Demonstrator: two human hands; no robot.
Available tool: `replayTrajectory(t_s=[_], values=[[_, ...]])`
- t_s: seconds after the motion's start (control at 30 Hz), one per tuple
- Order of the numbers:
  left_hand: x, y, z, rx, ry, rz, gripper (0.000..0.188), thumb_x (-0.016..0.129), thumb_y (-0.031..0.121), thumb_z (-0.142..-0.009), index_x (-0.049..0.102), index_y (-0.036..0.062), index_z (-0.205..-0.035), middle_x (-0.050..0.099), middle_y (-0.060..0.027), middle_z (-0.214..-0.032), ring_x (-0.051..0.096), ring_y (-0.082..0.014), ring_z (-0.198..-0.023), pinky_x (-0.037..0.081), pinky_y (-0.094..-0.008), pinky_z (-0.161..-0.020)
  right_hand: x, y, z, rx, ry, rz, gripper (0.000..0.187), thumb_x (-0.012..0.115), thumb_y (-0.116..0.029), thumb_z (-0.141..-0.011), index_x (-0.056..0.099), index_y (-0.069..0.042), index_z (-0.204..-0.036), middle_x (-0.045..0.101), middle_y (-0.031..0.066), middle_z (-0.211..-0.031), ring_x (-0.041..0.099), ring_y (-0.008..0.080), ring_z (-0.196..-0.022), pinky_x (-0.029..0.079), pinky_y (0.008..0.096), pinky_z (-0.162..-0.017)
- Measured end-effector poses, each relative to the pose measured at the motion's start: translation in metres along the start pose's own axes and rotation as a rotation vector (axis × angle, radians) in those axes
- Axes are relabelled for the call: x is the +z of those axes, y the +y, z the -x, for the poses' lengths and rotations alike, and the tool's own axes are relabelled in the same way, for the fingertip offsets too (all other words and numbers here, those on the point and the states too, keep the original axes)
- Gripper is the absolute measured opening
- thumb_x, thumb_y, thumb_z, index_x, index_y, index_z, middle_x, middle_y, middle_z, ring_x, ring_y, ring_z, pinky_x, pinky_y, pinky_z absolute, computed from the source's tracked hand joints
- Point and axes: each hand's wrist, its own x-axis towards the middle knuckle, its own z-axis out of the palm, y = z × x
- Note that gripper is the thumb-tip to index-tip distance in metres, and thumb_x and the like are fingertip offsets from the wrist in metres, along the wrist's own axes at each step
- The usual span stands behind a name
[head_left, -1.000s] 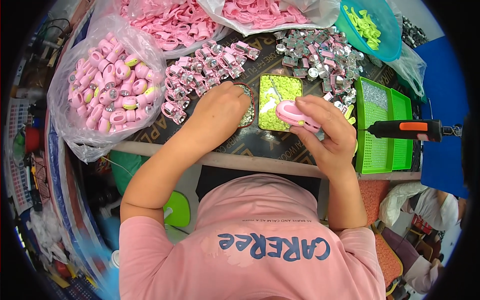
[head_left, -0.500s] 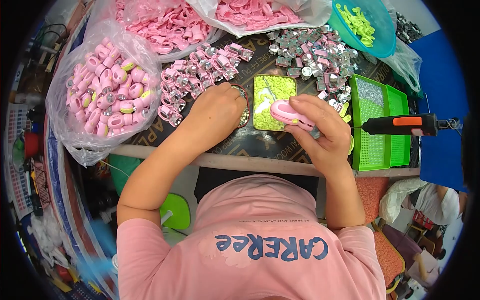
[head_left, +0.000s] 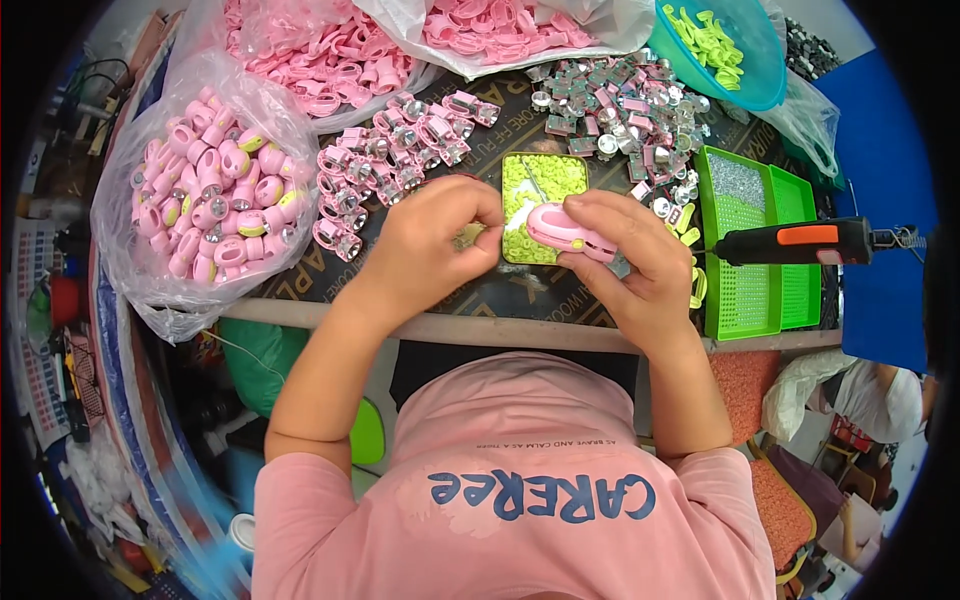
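In my right hand is a pink plastic flashlight body with a small yellow-green button, gripped between thumb and fingers. It hangs over the lower right edge of a rectangular tin full of small yellow-green pieces, in which a thin metal stick leans. My left hand is beside the tin's left edge, thumb and fingertips pinched together. What they hold, if anything, is too small to make out. Pink parts with silver reflectors lie beyond the left hand.
A clear bag of pink flashlights stands at left. Pink shells fill bags at the back, near a teal bowl of yellow-green parts. Silver-and-pink inner parts are heaped mid-back. An electric screwdriver hangs over green baskets at right.
My left hand has moved right and nearer to me, from a small round container to beside the tin, fingertips now pinched. The right hand with the flashlight body has shifted slightly left.
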Motion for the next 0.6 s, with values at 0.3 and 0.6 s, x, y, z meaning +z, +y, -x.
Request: replayTrajectory(t_s=[0.3, 0.6], values=[[0.003, 0.011, 0.0, 0.198, 0.106, -0.035, 0.031, 0.075, -0.01, -0.074, 0.063, 0.0033, -0.1, 0.067, -0.0106, -0.093, 0.067, -0.0317, -0.084, 0.057, -0.0419, -0.082, 0.001, -0.009, -0.007, -0.008, -0.021, -0.019, 0.048, 0.083, 0.002, -0.076, 0.075, -0.006, -0.122, 0.074, 0.015, -0.118, 0.072, 0.0307, -0.107, 0.059, 0.0379, -0.089], [-0.008, 0.019, -0.001, 0.281, 0.042, -0.167, 0.036, 0.077, -0.009, -0.073, 0.063, 0.0004, -0.105, 0.067, -0.0145, -0.1, 0.067, -0.0341, -0.091, 0.056, -0.0431, -0.084, 0.001, -0.015, -0.008, -0.021, -0.007, -0.003, 0.049, 0.084, 0.002, -0.075, 0.074, -0.006, -0.122, 0.074, 0.0159, -0.118, 0.073, 0.0309, -0.107, 0.059, 0.0379, -0.088]])
